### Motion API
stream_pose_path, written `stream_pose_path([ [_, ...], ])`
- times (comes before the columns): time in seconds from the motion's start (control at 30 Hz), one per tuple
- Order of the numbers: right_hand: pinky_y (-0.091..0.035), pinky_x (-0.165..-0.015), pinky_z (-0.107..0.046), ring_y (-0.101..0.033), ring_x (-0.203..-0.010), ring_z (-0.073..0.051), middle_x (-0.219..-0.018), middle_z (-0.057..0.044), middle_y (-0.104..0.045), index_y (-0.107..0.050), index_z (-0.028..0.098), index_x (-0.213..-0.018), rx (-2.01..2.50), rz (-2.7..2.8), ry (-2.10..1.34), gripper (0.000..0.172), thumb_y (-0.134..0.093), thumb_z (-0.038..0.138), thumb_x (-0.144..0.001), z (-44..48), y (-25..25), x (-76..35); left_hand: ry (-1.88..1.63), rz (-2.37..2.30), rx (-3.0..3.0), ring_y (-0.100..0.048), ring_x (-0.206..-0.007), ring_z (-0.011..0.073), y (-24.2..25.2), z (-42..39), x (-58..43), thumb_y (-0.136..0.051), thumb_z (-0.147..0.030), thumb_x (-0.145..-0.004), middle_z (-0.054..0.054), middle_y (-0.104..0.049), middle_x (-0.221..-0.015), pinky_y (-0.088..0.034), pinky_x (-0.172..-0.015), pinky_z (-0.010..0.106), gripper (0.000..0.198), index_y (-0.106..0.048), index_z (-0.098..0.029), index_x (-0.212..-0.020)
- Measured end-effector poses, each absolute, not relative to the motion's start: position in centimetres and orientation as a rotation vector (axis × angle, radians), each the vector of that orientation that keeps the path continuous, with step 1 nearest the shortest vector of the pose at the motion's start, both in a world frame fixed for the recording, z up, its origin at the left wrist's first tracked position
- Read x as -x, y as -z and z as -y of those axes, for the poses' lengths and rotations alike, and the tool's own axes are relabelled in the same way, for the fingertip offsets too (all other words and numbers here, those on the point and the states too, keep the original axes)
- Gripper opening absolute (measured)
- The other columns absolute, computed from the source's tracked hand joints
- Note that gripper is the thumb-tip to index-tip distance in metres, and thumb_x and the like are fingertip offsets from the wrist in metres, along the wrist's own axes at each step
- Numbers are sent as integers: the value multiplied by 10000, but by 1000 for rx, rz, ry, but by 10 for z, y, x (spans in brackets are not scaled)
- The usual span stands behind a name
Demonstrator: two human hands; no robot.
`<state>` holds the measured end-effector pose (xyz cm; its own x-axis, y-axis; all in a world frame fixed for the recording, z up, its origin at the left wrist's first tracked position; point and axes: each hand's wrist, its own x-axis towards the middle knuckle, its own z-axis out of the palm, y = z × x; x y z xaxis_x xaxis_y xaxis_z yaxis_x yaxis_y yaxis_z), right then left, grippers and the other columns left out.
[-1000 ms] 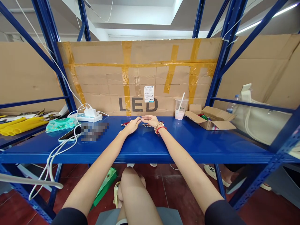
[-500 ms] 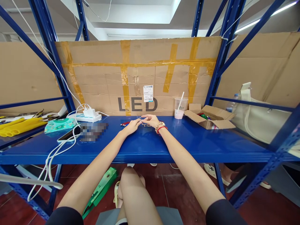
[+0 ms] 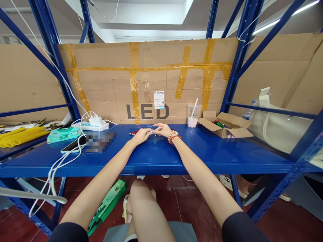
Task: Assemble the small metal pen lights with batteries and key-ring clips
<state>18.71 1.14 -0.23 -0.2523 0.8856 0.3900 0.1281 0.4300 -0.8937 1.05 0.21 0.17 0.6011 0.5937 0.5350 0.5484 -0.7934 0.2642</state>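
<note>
Near the back of the blue shelf top (image 3: 151, 156), my left hand (image 3: 141, 135) and my right hand (image 3: 163, 130) meet fingertip to fingertip. Both are closed in a pinch, and whatever lies between the fingers is too small to name. A thin red bundle (image 3: 133, 133), perhaps cord, lies just behind my left hand, partly covered by it. Small beaded pieces (image 3: 157, 135) show beneath my right hand, mostly hidden. Around my right wrist are a red string bracelet (image 3: 174, 137) and a pale beaded one.
To the right stand a plastic cup (image 3: 193, 117) with a straw and an opened cardboard box (image 3: 224, 129). On the left are a power strip (image 3: 94, 125), a teal packet (image 3: 64, 134), a phone (image 3: 73, 146) and looping white cables (image 3: 54, 168). A cardboard sheet (image 3: 113, 87) closes off the back.
The hands stay together in almost the same spot, with only slight finger movement. The whole view has shifted very slightly.
</note>
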Motion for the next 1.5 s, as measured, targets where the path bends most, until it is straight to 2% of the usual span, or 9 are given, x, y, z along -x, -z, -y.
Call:
stream_pose_path([
  [0.2, -389, -431, -154, -476, -454, -44, -539, 43, -608, -621, 123, -945, 923, 1651, -971, 445, -775, 214, -537, -9, 0, -185, -1009, -959, -2781, -564, -600, 156, -2, -3, -9, -388, -356, -856, 32, -641, -656, -425, -636, 237, 347, -660, -144, -893],
  [0.43, -354, -400, -133, -459, -460, -33, -536, 49, -580, -643, 128, -976, 1029, 1572, -1023, 449, -772, 218, -556, 1, -6, -182, -1039, -952, -2759, -586, -660, 168, -2, -4, -10, -412, -346, -845, 42, -660, -716, -435, -685, 243, 320, -658, -152, -911],
  [0.67, -389, -441, -130, -504, -527, -39, -665, 6, -632, -654, 161, -1005, 1073, 1402, -1133, 391, -734, 252, -633, 0, -6, -178, -1058, -1067, -2664, -585, -649, 162, -1, -9, -11, -413, -327, -848, 1, -624, -674, -426, -686, 254, 294, -561, -201, -1068],
  [0.77, -428, -489, -138, -531, -570, -51, -695, -4, -641, -658, 172, -1002, 1066, 1369, -1166, 402, -746, 260, -619, -2, -6, -178, -1036, -1126, -2669, -586, -664, 173, -3, -5, -13, -391, -327, -858, 2, -618, -668, -423, -692, 264, 272, -571, -220, -1033],
  [0.87, -436, -502, -135, -539, -599, -51, -769, -17, -658, -659, 186, -1003, 1040, 1351, -1186, 406, -744, 284, -618, -2, -6, -178, -1049, -1232, -2638, -593, -724, 192, -4, -1, -15, -369, -324, -869, 23, -638, -749, -420, -691, 276, 271, -564, -231, -1032],
  [1.07, -358, -423, -120, -558, -653, -63, -935, -49, -674, -678, 191, -975, 998, 1478, -1044, 376, -724, 323, -626, -4, -5, -179, -1133, -1341, -2464, -582, -819, 200, 1, -7, -17, -313, -309, -890, 48, -637, -890, -421, -726, 298, 262, -545, -220, -972],
  [1.33, -373, -455, -126, -566, -683, -63, -999, -53, -670, -664, 206, -1009, 988, 1489, -1017, 393, -715, 322, -637, -3, -6, -180, -1088, -1244, -2376, -548, -768, 167, 2, -6, -18, -350, -301, -856, 21, -616, -826, -410, -697, 271, 220, -538, -187, -874],
  [1.5, -383, -450, -143, -573, -660, -80, -934, -53, -680, -685, 190, -967, 1013, 1582, -944, 378, -725, 332, -619, -5, -5, -182, -1110, -1194, -2363, -527, -748, 152, 0, -5, -18, -397, -309, -827, -2, -589, -777, -406, -683, 254, 182, -524, -179, -839],
])
